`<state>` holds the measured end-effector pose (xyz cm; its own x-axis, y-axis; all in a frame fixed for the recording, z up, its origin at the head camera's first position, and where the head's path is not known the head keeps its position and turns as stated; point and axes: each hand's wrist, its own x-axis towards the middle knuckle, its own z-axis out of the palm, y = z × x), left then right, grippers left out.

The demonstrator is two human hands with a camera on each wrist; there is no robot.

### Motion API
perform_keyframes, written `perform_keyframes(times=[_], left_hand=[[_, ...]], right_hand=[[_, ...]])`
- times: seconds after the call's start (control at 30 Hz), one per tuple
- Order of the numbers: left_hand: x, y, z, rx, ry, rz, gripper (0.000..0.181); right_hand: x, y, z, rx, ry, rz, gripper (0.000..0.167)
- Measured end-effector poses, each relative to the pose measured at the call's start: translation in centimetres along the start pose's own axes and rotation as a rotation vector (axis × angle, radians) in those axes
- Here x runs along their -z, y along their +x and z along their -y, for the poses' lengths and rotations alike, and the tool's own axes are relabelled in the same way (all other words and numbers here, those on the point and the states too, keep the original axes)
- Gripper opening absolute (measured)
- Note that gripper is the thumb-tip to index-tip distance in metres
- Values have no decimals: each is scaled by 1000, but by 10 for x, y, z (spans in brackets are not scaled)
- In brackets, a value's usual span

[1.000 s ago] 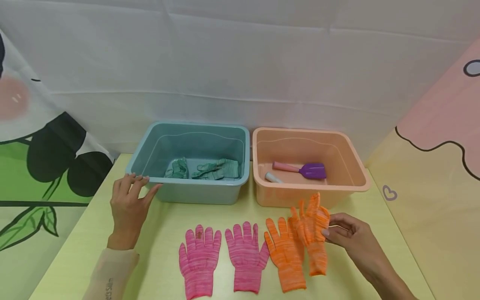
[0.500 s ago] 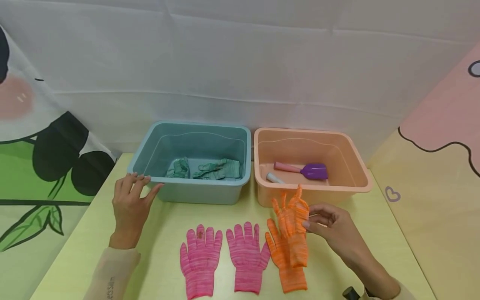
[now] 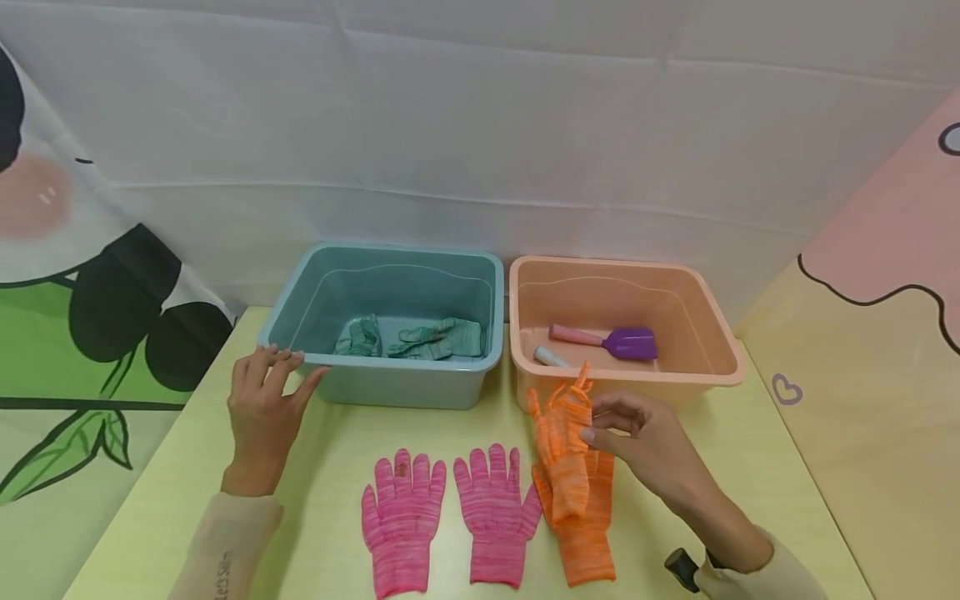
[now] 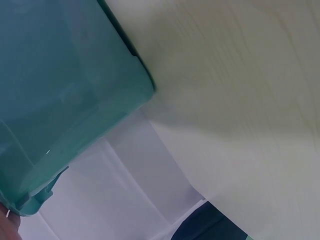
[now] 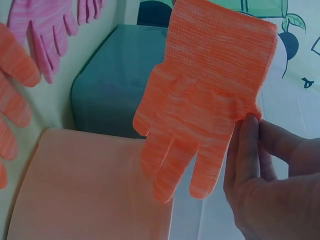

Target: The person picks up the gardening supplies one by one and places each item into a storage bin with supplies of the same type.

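My right hand [image 3: 637, 437] pinches one orange knitted glove [image 3: 564, 454] by its side, above the table. In the right wrist view that glove [image 5: 200, 100] hangs fingers-down in the picture, its thumb side between my thumb and fingers [image 5: 247, 150]. Under it, flat on the table, a second orange glove [image 3: 585, 542] is partly covered. At the front left corner of the blue bin [image 3: 405, 383], my left hand [image 3: 262, 412] holds the rim, thumb against the outside. Two pink gloves, the left one [image 3: 403, 533] and the right one [image 3: 498, 525], lie side by side, fingers away from me.
Green gloves [image 3: 442, 339] lie inside the blue bin. Beside it stands a peach bin [image 3: 622, 387] with a purple-bladed, pink-handled spatula [image 3: 630, 342] and a pale cylindrical piece [image 3: 551, 357]. A white cloth [image 3: 480, 125] hangs behind both bins.
My right hand has moved left with the orange glove, bringing it over the other orange glove. The left hand stays at the blue bin's corner.
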<state>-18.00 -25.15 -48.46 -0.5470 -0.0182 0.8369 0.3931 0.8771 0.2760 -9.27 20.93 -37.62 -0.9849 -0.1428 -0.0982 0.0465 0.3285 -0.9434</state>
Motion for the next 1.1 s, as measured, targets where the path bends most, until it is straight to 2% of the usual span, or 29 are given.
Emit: perform_keyframes(times=[0.17, 0.4, 0.47, 0.6, 0.87, 1.1], left_hand=[[0, 0, 1, -3, -3, 10, 50], [-2, -1, 2, -5, -2, -9, 72], [-2, -1, 2, -5, -2, -13, 73], [-2, -1, 2, -2, -8, -15, 71], [-2, -2, 2, 1, -14, -2, 54], [-3, -2, 3, -9, -8, -17, 69]], right_hand=[[-5, 7, 6, 41, 4, 19, 30], [-9, 18, 18, 121, 57, 50, 27], [-10, 20, 22, 143, 68, 59, 26], [-13, 26, 30, 156, 87, 67, 28], [-19, 36, 47, 156, 27, 41, 25], [-26, 50, 67, 211, 62, 53, 23]])
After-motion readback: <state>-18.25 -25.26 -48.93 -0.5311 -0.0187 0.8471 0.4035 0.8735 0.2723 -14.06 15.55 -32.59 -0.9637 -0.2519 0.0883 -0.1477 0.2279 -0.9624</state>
